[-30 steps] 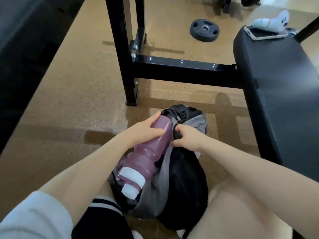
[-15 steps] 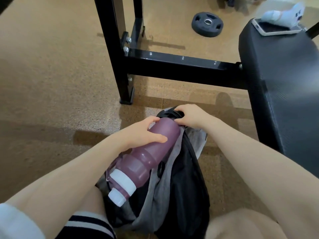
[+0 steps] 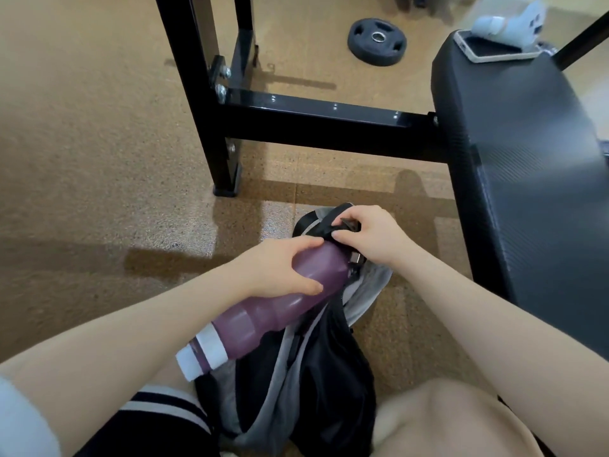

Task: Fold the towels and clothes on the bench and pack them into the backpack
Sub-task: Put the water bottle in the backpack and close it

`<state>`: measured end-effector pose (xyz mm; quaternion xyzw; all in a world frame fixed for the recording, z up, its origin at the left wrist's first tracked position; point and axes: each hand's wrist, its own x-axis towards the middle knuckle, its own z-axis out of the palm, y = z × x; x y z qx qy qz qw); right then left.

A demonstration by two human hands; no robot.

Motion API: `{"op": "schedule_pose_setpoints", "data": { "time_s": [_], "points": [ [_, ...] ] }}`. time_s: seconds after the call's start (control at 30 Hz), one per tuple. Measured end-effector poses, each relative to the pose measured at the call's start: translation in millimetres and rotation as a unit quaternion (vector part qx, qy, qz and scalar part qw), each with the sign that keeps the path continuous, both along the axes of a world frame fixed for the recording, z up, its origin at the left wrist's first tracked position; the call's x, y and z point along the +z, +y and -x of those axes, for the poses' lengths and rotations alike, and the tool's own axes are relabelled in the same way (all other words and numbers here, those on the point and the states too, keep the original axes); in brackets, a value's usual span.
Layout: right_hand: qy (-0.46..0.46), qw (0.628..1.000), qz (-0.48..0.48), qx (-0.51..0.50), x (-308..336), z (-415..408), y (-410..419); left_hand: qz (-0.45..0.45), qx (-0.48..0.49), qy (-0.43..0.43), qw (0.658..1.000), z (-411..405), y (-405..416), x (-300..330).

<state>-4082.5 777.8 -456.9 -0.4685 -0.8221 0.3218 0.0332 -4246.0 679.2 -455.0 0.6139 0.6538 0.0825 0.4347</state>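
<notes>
Gripping bottle (image 3: 270,313) | left hand (image 3: 280,268) | backpack (image 3: 316,384) strap pinched, right hand (image 3: 372,234)

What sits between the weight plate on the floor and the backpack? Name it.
In the head view, the black crossbar of the bench frame crosses between the weight plate and the backpack; otherwise bare floor.

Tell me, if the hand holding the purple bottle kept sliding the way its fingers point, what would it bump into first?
Probably the right hand, which grips the backpack strap just past the bottle. The left hand points right at it, though depth is hard to judge.
</notes>
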Motion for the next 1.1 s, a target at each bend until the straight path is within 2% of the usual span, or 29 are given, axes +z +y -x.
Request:
{"op": "schedule_pose_setpoints", "data": {
  "time_s": [0.13, 0.2, 0.27, 0.43, 0.57, 0.67, 0.77, 0.87, 1.0, 1.1],
  "points": [
    [0.011, 0.999, -0.028, -0.017, -1, -16, -13, -0.008, -0.016, 0.047, 0.999, -29, -9, -10],
    [-0.007, 0.999, -0.044, -0.012, -3, -24, -19, 0.008, 0.020, 0.047, 0.999, -36, -7, -12],
    [-0.021, 0.999, -0.043, 0.000, -2, -28, -24, 0.026, 0.070, 0.024, 0.997, -37, -3, -12],
    [-0.087, 0.994, -0.052, 0.040, 5, -27, -22, 0.020, 0.126, -0.013, 0.992, -37, -2, -12],
    [-0.146, 0.985, -0.071, 0.050, 6, -20, -15, 0.042, 0.217, -0.088, 0.971, -39, -2, -14],
    [-0.074, 0.995, -0.053, 0.039, 5, -24, -14, 0.058, 0.238, -0.118, 0.962, -42, -2, -17],
    [0.024, 0.999, -0.008, 0.028, 1, -29, -24, 0.054, 0.198, -0.086, 0.975, -48, 2, -18],
    [0.074, 0.997, 0.017, 0.030, -4, -32, -33, 0.041, 0.162, -0.053, 0.985, -56, 4, -19],
    [0.068, 0.994, 0.079, 0.025, -4, -40, -32, 0.029, 0.179, -0.081, 0.980, -63, -4, -32],
    [0.037, 0.991, 0.109, 0.063, -1, -44, -35, 0.013, 0.134, -0.093, 0.987, -59, -9, -42]
  ]
}}
